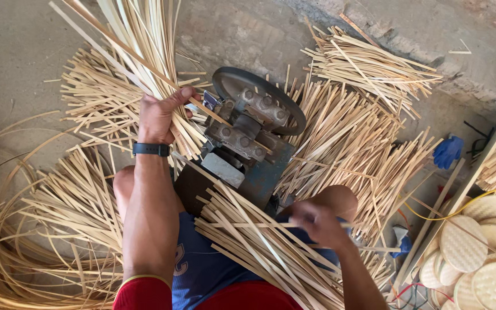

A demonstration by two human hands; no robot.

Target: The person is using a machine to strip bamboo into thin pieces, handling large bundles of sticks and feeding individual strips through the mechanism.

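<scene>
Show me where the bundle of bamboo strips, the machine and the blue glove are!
bundle of bamboo strips [139, 40], head view, middle of the raised strips.
machine [254, 143], head view, its metal body.
blue glove [448, 151], head view, its middle.

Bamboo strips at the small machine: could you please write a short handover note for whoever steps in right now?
Left hand: closed on a bundle of bamboo strips, held up beside the machine.
Right hand: blurred, at the strips lying across the lap; its grip cannot be told.
Done: heaps of cut strips lie on the floor round the machine.
Left: the bundle in the left hand and the lap strips remain on the near side of the machine.
Nearby: round woven discs at the right, a blue glove behind them.
</scene>
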